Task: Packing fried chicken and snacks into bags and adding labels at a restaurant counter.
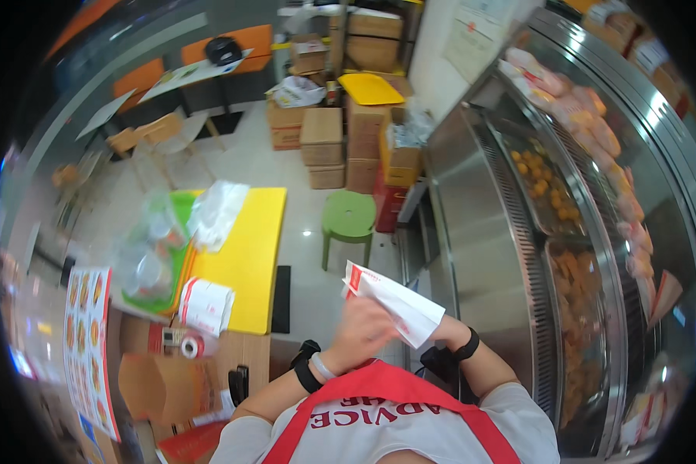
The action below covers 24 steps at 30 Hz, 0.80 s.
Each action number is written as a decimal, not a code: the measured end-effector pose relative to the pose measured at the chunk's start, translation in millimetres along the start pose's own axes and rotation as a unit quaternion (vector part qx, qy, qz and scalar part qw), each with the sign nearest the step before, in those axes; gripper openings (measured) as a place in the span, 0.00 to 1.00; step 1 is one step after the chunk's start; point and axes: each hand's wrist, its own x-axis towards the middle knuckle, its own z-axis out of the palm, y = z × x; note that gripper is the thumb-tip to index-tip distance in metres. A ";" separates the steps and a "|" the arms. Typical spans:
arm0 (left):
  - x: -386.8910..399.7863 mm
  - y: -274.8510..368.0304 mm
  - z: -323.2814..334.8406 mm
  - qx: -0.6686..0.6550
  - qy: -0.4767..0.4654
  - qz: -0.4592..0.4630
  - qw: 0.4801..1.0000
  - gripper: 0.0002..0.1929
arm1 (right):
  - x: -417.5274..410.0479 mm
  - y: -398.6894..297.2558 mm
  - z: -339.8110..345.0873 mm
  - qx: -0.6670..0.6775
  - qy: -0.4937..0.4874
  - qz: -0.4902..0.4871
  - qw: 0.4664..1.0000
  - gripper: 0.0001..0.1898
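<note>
A white paper bag with red print (403,304) is held in front of my chest, slanting down to the right. My left hand (364,327) grips it at its left end, fingers blurred. Behind the bag's lower right end lies my right hand (448,330), mostly hidden by the paper; its fingers do not show. A stack of similar white paper bags (207,304) lies at the near edge of the yellow board (249,249). Beside that board, a green tray (181,211) carries cups in clear plastic bags, with a white plastic bag (217,214) next to them.
A steel and glass display case (499,232) with food trays runs along the right. Ahead are a green stool (349,214) and stacked cardboard boxes (323,136). At the lower left are a menu board (90,342), a paper roll (191,347) and a black stapler-like object (238,385).
</note>
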 end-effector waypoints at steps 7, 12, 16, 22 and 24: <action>37.3 -73.5 21.1 -0.557 -0.006 -0.362 0.748 0.24 | 10.3 -1.5 -14.0 0.035 0.153 0.027 0.987 0.24; 56.4 -139.6 28.8 -0.611 0.016 -0.417 0.673 0.21 | 36.3 -29.2 -44.3 -0.054 0.199 0.160 0.965 0.17; 89.2 -193.3 -3.2 -0.636 0.056 -0.504 0.582 0.26 | 35.8 -60.9 -115.3 -0.275 0.377 0.399 0.789 0.14; 97.2 -226.2 -7.1 -0.617 -0.008 -0.540 0.573 0.31 | -11.5 -37.5 -155.2 -0.693 0.251 0.521 0.430 0.11; 98.8 -231.5 -7.4 -0.622 -0.024 -0.546 0.560 0.31 | -12.4 -24.7 -162.7 -0.707 0.227 0.533 0.406 0.11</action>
